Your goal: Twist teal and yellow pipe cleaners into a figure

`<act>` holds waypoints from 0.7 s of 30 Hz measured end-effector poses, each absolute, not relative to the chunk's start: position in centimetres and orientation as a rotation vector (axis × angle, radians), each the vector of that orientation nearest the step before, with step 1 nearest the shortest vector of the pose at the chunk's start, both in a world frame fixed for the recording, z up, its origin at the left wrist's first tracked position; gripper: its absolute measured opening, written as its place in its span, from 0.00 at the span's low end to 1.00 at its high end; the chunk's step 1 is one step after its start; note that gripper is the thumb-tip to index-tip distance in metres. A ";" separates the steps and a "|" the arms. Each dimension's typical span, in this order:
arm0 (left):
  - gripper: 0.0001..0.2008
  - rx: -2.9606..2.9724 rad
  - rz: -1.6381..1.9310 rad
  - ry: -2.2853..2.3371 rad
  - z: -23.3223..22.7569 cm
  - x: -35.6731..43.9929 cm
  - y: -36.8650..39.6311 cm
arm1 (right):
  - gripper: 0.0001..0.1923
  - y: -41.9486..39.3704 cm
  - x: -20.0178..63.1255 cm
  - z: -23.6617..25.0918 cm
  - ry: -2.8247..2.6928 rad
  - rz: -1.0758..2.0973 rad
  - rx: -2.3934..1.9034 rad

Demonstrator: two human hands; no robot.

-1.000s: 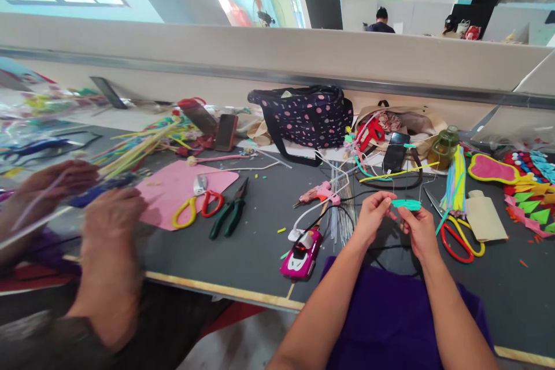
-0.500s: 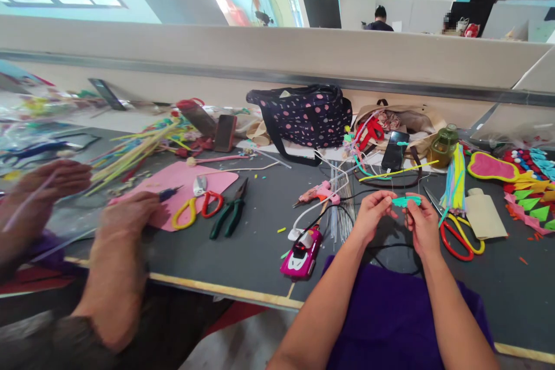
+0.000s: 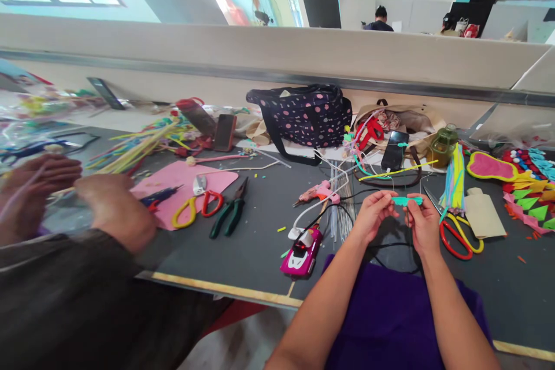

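Observation:
Between my two hands is a small teal piece (image 3: 406,200), fuzzy like bent pipe cleaner, with a thin wire-like stem hanging beneath it. My left hand (image 3: 373,217) pinches its left end with thumb and fingertips. Its right end sits in the closed fingers of my right hand (image 3: 421,222). Both hands are raised above the grey table's near edge, over my purple-clad lap. Just right of my right hand lie scissors with red and yellow handles (image 3: 462,237). Beyond my hands, a yellow pipe cleaner (image 3: 392,171) and a black phone (image 3: 394,151) are visible.
Left of me are a pink glue gun (image 3: 319,192), a magenta car-shaped power socket (image 3: 301,254) with cables, and green pliers (image 3: 229,208). A co-worker's hands (image 3: 41,179) work at far left. A patterned bag (image 3: 307,115) and a green bottle (image 3: 444,144) stand behind.
My hands stay almost in place, with the teal piece turned slightly. The co-worker's nearer hand has moved left, off the blue-handled tool on the pink sheet.

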State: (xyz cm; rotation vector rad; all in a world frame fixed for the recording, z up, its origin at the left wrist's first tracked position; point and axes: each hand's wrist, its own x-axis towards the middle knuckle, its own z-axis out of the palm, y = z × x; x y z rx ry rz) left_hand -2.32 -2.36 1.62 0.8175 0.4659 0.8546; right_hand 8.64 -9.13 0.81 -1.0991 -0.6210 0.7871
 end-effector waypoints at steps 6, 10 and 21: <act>0.17 0.873 0.869 0.535 1.5 -1.9 -2.9 | 0.16 -9.2 8.4 1.0 -0.653 0.765 -1.119; 0.16 0.889 0.882 0.574 1.5 -1.9 -3.1 | 0.15 -9.3 8.3 1.2 -0.654 0.795 -1.115; 0.14 0.829 0.897 0.566 1.9 -2.2 -3.0 | 0.14 -9.3 8.2 1.3 -0.627 0.891 -0.995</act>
